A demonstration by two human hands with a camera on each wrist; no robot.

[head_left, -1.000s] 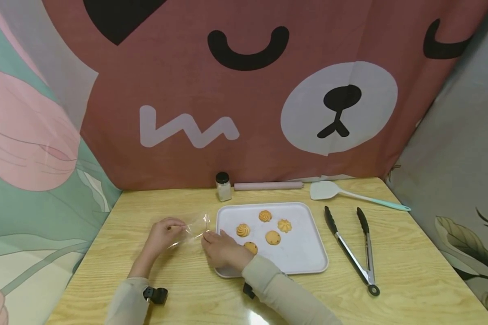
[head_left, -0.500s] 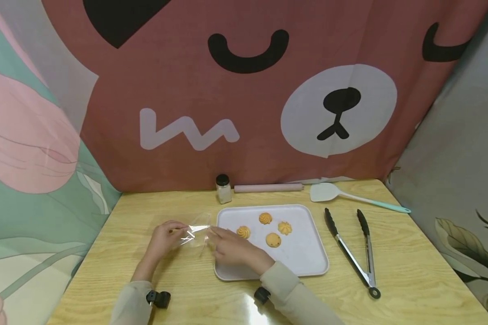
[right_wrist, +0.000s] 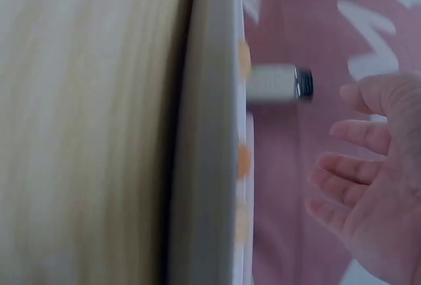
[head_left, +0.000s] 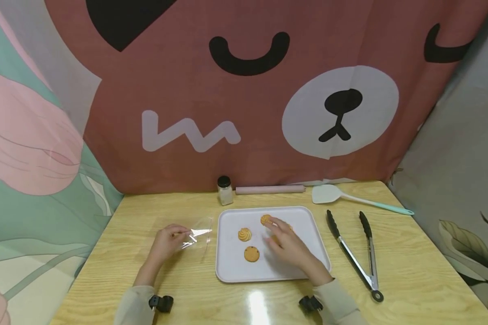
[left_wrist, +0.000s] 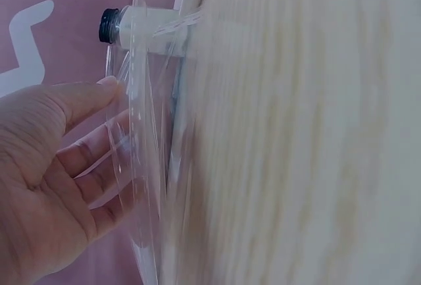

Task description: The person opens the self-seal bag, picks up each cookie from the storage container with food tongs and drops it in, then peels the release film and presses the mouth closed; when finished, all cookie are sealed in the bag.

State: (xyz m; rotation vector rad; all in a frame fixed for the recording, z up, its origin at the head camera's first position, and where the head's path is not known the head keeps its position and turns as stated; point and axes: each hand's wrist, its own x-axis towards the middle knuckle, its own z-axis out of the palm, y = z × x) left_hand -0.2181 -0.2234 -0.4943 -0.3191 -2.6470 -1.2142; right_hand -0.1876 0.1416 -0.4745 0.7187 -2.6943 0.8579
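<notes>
My left hand [head_left: 167, 241] pinches the edge of a clear plastic bag [head_left: 201, 232] just left of the white tray [head_left: 232, 271]. In the left wrist view the thumb and fingers are at the near edge of the bag [left_wrist: 148, 166]. My right hand [head_left: 290, 246] hovers over the tray with its fingers loosely spread and nothing held, as the right wrist view also shows. On the tray lie a swirled cookie [head_left: 245, 234], a round dotted cookie [head_left: 251, 253] and another swirled cookie [head_left: 266, 219] by the right fingertips. More cookies are partly hidden behind that hand.
A black-lidded jar [head_left: 225, 192] and a pink rolling pin [head_left: 270, 189] stand and lie along the back. To the right are a white spatula [head_left: 327, 193] with a mint handle and spread black-tipped tongs [head_left: 351, 255]. A printed cloth [head_left: 187, 171] hangs behind the table.
My right hand has left the bag's right edge and moved right over the tray, uncovering the round cookie at the front. My left hand stays on the bag.
</notes>
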